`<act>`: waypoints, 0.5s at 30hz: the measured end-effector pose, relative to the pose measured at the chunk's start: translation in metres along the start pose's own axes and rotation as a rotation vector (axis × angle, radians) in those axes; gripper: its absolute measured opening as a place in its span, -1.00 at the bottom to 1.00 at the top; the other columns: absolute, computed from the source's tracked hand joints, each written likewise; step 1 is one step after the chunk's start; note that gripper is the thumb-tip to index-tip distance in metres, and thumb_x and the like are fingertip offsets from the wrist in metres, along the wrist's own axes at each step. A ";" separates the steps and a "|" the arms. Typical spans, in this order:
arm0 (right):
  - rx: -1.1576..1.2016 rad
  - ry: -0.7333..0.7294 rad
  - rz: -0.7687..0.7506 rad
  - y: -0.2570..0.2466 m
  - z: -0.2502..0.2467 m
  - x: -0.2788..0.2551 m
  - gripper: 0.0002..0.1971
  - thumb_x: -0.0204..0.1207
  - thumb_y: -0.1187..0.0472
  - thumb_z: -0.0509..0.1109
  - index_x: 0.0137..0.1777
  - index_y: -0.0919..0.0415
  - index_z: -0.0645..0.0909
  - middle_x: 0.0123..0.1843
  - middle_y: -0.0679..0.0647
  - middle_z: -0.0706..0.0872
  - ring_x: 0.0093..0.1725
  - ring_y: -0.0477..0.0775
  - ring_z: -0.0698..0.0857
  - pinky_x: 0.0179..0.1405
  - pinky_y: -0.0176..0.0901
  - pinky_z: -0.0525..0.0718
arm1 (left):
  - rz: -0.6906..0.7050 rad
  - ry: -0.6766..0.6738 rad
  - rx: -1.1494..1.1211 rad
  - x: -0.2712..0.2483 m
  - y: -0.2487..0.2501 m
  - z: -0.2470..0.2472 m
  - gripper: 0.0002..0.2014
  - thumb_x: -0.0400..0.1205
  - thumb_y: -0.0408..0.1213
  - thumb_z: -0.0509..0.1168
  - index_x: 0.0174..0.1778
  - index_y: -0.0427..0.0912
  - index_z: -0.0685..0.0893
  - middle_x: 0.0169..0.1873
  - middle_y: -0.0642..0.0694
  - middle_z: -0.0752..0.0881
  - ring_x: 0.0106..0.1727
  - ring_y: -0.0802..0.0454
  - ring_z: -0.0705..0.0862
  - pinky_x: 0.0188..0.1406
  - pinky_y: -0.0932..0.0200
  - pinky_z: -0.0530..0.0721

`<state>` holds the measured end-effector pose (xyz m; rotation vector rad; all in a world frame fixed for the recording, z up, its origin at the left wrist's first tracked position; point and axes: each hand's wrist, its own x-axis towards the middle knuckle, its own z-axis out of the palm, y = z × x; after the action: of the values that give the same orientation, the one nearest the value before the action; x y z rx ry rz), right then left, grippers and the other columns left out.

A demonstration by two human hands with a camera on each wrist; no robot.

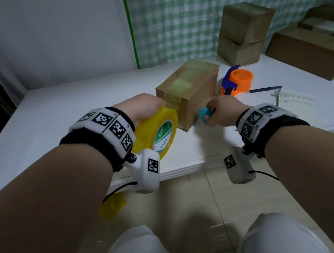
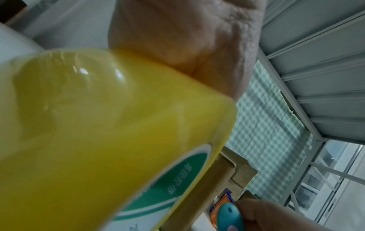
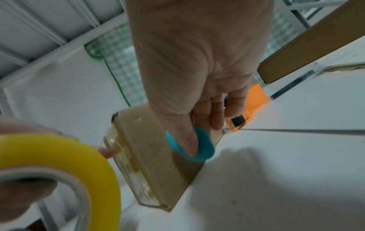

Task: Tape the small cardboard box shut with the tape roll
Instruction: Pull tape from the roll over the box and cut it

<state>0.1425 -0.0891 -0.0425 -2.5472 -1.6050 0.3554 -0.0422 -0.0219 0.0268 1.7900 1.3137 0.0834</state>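
Both hands work at the near end of the small cardboard box (image 1: 187, 91). Her or his left hand (image 1: 140, 108) is curled round the yellow tape roll (image 1: 158, 131), held on edge with its green-and-white core label facing the person, the roll's far rim touching the box's near left corner. From the right wrist view a fingertip (image 3: 105, 152) of that hand touches the glossy, wrinkled tape already running down the box's end face. The right hand (image 1: 224, 112) pinches a small teal cutter (image 1: 204, 116) between thumb and curled fingers, just beside the box's near right corner; whether it touches the cardboard I cannot tell.

The box sits on the white table (image 1: 65, 109), angled away to the right, with shiny tape along its top. Just behind it lies an orange and blue tape dispenser (image 1: 236, 82), and a dark pen (image 1: 264, 89) lies beside that. Farther back two brown boxes (image 1: 243, 33) stand stacked against a green checked curtain (image 1: 179, 15), and a larger open carton (image 1: 311, 45) sits at the far right.
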 end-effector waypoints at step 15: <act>1.032 0.079 -0.002 -0.028 -0.055 -0.031 -0.89 0.60 0.36 0.28 0.08 0.21 0.53 -0.18 0.17 0.59 -0.59 -0.09 0.63 -0.72 -0.43 0.54 | 0.036 -0.019 -0.015 -0.016 0.009 0.017 -0.62 0.72 -0.15 0.15 0.40 -0.25 0.53 0.25 -0.30 0.64 -0.01 -0.17 0.58 0.02 0.02 0.57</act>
<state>0.1189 -0.1029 0.0212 -1.7214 -0.9763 0.8065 -0.0340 -0.0450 0.0291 1.7979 1.2640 0.0955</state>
